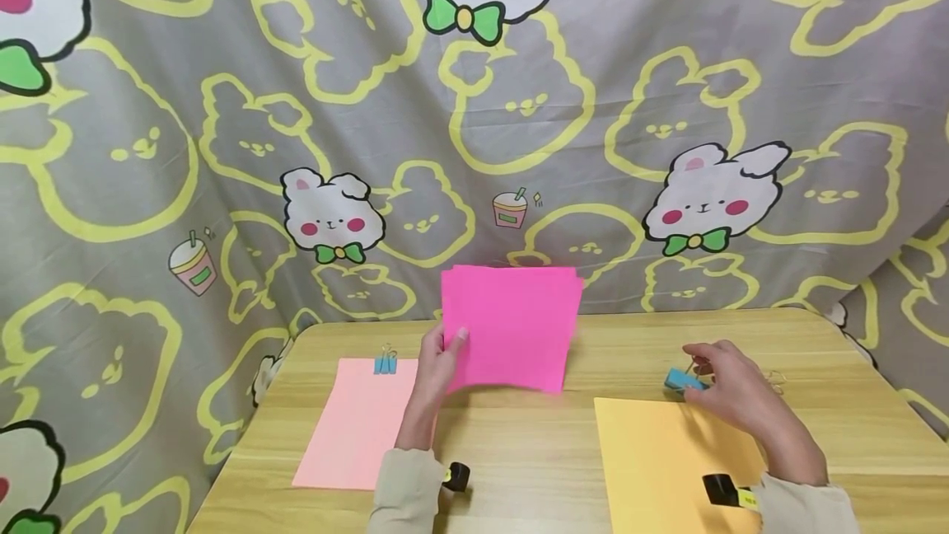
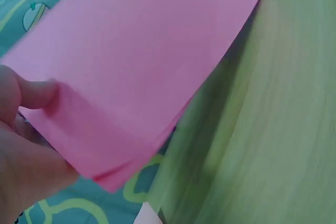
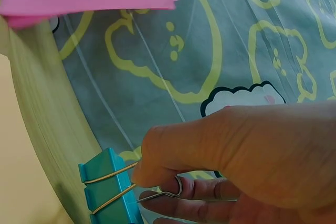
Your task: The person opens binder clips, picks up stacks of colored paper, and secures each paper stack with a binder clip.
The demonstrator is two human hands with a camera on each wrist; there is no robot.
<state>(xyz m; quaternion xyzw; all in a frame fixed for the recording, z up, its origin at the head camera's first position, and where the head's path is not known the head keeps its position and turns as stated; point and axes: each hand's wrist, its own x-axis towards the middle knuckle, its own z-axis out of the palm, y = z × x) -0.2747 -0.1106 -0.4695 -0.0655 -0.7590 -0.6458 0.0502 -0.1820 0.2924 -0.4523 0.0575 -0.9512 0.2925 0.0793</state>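
My left hand [image 1: 436,365] grips a small stack of bright pink paper sheets [image 1: 511,328] by their left edge, thumb in front. The sheets stand up off the table, and their edges do not line up exactly. In the left wrist view the thumb presses on the pink paper [image 2: 131,51]. To the right, my right hand [image 1: 734,386] pinches a blue binder clip [image 1: 684,380] by its wire handles, just past the far edge of a yellow-orange sheet [image 1: 667,460]. The right wrist view shows the thumb and fingers on the handles of the blue clip [image 3: 107,190].
Light pink paper [image 1: 356,427] lies at the left with another blue binder clip [image 1: 385,364] at its far edge. Wire loops [image 1: 776,381], perhaps of a further clip, show behind my right hand. A patterned grey curtain [image 1: 519,245] hangs behind the wooden table [image 1: 519,452].
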